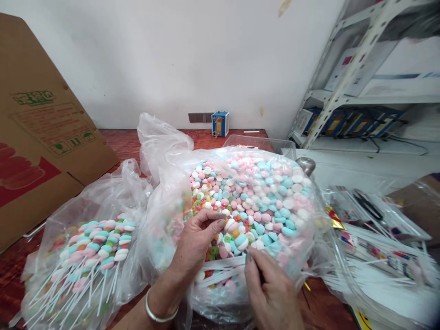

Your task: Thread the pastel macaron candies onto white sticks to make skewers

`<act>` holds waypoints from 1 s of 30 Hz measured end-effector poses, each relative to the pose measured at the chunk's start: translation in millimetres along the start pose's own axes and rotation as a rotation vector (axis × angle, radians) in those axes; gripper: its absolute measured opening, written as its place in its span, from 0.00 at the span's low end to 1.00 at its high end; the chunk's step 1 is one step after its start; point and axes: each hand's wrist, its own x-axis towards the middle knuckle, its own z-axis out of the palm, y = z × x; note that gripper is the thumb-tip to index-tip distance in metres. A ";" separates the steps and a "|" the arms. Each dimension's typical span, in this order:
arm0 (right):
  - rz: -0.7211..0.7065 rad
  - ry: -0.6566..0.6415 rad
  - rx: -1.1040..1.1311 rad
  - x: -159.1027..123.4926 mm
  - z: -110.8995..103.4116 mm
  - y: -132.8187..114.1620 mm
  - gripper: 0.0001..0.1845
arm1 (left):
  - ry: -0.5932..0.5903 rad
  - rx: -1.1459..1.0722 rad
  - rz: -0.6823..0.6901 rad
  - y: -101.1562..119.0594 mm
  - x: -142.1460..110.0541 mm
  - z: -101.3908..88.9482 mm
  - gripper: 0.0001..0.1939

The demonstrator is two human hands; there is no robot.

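Observation:
In front of me a large container lined with clear plastic [165, 169] is heaped with pastel, dome-shaped candies [264, 217] and small coloured gummy rings [197, 201]. My right hand [271, 288] pinches the lower end of a candy skewer [240, 240], threaded with pink, white, blue and orange pieces and tilted up to the left. At its upper end my left hand [202, 229] has thumb and forefinger pressed together; whatever lies between them is too small to make out. Several loose white sticks [223, 270] rest on the candies between my hands.
Finished-looking candy skewers [99, 243] lie in a plastic bag at left, beside a cardboard box [44, 119]. A metal scoop [305, 165] leans at the container's right rim. Farther right are scissors [367, 204], packets and white sticks. A shelf [343, 98] and a blue device [220, 123] stand behind.

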 end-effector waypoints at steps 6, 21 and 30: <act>0.068 -0.101 0.385 -0.6 25.8 -15.8 0.18 | -0.026 -0.345 -0.091 10.3 -7.8 21.7 0.20; 0.127 -0.127 0.229 -6.9 18.4 -12.6 0.18 | -0.131 -0.014 0.052 -13.0 -30.3 41.0 0.23; 0.132 -0.123 0.223 13.1 15.6 -8.4 0.17 | -0.101 0.181 0.091 -22.7 -24.8 35.8 0.22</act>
